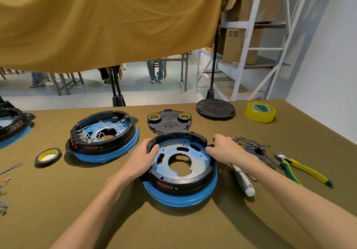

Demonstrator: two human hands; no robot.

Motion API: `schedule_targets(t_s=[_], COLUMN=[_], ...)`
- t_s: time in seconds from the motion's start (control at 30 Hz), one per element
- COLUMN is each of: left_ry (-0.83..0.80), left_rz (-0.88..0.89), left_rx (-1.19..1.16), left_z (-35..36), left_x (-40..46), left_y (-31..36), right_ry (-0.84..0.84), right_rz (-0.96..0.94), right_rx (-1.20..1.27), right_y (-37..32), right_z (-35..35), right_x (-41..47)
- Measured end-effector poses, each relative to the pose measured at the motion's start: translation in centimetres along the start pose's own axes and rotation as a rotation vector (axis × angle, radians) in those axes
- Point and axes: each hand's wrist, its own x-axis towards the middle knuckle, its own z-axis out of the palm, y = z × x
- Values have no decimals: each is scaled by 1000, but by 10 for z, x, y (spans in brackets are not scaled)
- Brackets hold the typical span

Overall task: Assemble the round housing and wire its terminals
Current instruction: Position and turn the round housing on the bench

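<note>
A round housing (181,186) with a black ring, a blue-filmed metal plate inside and a blue rim lies on the table in front of me, with no wires in it. My left hand (144,157) grips its left wall, thumb inside the ring. My right hand (222,147) pinches a small dark part at the housing's right edge. A bundle of blue wires with terminals (251,146) lies just right of that hand.
A second housing (104,136), wired inside, sits to the left. Behind are a black cover (170,122) with two tape rolls on it, a black round lid (215,109) and a yellow tape roll (259,112). Pliers (301,168), a screwdriver (243,179) and a tape roll (48,156) also lie nearby.
</note>
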Motion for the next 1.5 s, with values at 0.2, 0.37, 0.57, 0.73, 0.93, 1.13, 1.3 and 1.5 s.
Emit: schedule_targets(t_s=[0.2,0.37,0.57,0.73,0.93,1.13,1.3,1.5], left_ry=[52,52,189,73,33,158,156,210], left_rz=[-99,-127,34,366,273,120,113,127], left_rx=[-93,41,189,344,468,503,476,471], left_z=[6,16,-2,-8,11,27,19,25], left_x=[-34,-66,-59,-26,-32,-55,-56,-58], left_y=[2,14,14,26,23,27,23,23], right_ry=[-168,-155,65,-251,-233,-229,-184,-194], right_rz=[-43,-118,-7,117,61,-13,-46,-63], right_rx=[256,340,73,161,409,337,300,371], right_y=[-11,-12,-9,-2,1,-13,-12,-3], right_z=[-12,-19,-17,-14,-14,-20,-14,-1], right_x=[1,7,-10,-25,-12,9,10,2])
